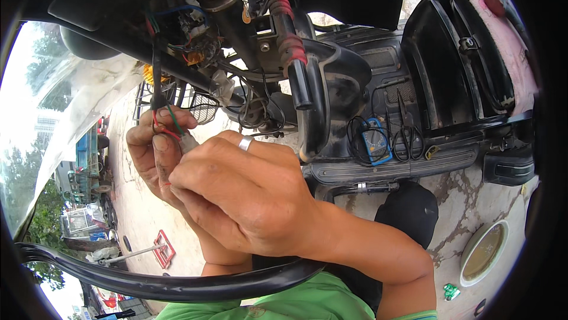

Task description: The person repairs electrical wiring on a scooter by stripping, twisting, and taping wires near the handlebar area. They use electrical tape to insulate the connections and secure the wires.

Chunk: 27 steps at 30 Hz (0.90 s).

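A black-sheathed cable [157,74] hangs from the vehicle's opened front, with red and green wires [175,120] coming out of its lower end. My left hand [155,157] is closed, pinching these wires between thumb and fingers. Right beside it, my right hand [254,193], with a ring on one finger, is closed around a small whitish plug connector [188,142] where the wires end. Much of the connector is hidden by the right-hand fingers. A short red bit [166,184] shows by the right fingertips; its kind I cannot make out.
Exposed wiring [192,30] fills the front above. A black handlebar tube [177,284] crosses below my forearms. On the footboard lie a blue multimeter [377,140] and black-handled scissors [407,136]. A basin of murky liquid [503,231] stands at right; a red-framed tool [164,249] lies left.
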Tool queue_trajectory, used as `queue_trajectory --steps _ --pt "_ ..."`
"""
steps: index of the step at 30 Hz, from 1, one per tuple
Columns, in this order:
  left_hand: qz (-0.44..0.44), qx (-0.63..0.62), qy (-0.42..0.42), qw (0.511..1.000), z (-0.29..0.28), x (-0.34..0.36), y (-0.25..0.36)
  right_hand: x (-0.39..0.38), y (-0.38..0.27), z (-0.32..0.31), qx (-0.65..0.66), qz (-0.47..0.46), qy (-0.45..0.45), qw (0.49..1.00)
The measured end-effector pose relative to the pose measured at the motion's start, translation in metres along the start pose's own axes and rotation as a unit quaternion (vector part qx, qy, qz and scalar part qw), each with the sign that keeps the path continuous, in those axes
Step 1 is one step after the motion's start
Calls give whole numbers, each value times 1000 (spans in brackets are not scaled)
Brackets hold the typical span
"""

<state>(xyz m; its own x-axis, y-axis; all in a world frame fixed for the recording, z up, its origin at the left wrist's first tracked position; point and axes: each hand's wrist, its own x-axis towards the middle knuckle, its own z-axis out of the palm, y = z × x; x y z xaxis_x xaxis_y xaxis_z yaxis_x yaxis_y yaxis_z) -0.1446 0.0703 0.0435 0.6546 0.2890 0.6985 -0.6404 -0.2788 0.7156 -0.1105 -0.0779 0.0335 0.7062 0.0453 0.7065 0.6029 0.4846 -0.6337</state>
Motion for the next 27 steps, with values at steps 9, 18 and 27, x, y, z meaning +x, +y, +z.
queue_trajectory --steps 9,18,27 --pt "-35 -76 82 993 24 0 -7 8 3 -23 24 26 -69 997" --pt "-86 -205 80 972 10 11 8 39 28 -23 65 204 -52 975" --pt "-115 -199 86 969 8 8 7 46 42 -8 6 190 -81 978"
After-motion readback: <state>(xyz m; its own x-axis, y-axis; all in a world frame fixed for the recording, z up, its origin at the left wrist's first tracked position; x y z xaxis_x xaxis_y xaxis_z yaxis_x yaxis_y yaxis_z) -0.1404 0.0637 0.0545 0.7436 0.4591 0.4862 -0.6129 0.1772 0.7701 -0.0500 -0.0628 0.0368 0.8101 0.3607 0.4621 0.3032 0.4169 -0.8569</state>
